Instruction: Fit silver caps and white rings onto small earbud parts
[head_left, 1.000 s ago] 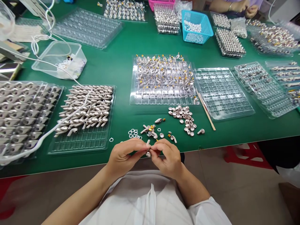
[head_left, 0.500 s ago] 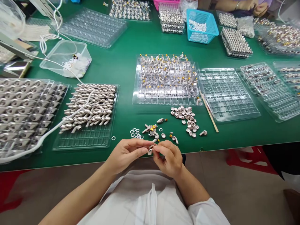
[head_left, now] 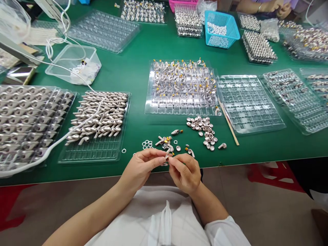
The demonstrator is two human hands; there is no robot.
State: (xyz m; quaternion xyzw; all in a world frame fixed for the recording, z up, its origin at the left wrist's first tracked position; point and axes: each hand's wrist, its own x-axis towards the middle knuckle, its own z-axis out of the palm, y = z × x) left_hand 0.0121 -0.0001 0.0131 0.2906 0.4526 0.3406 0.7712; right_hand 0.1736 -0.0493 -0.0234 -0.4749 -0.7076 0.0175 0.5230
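At the table's front edge, my left hand [head_left: 143, 166] pinches a small beige earbud shell [head_left: 168, 152] between thumb and fingers, its stem pointing up and away. My right hand [head_left: 186, 172] is closed with its fingertips against the same shell; whether they hold another tiny part is hidden. Just beyond lie loose earbud shells [head_left: 162, 140] with yellow flex tabs, white rings [head_left: 147, 144] and a single round cap [head_left: 178, 148]. Farther right is a pile of beige round caps [head_left: 202, 124].
A clear tray [head_left: 164, 108] of tabbed shells lies ahead, with a wooden stick [head_left: 232, 130] and another clear tray [head_left: 252, 102] to its right. Trays of beige shells [head_left: 99, 116] stand left, crossed by a white cable [head_left: 60, 140]. Another person's hands [head_left: 278, 8] show at far right.
The shell has been turned between my fingers, so its stem now stands more upright. My left thumb has shifted up and right over it. The parts on the table stay put.
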